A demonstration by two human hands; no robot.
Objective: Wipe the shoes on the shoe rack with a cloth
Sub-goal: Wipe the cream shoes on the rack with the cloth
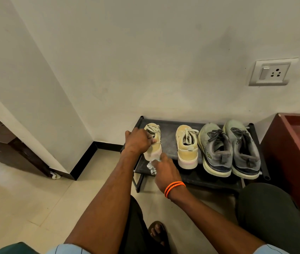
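A low black shoe rack point(196, 176) stands against the wall. At its left end my left hand point(138, 141) grips a cream sneaker point(153, 143) by its side and collar. Just below, my right hand point(164, 168), with orange bands at the wrist, holds a small light cloth point(151, 167) against that sneaker's heel. The matching cream sneaker point(186, 149) rests on the rack to the right. Two grey-green running shoes point(216, 153) point(243, 149) sit at the right end.
A dark red cabinet point(290, 153) stands right of the rack. A white pillar point(41, 110) with black skirting rises on the left, brown furniture point(2, 142) behind it. A wall socket point(272, 72) is above. My knee point(266, 208) and sandalled foot point(157, 231) are on the tiled floor.
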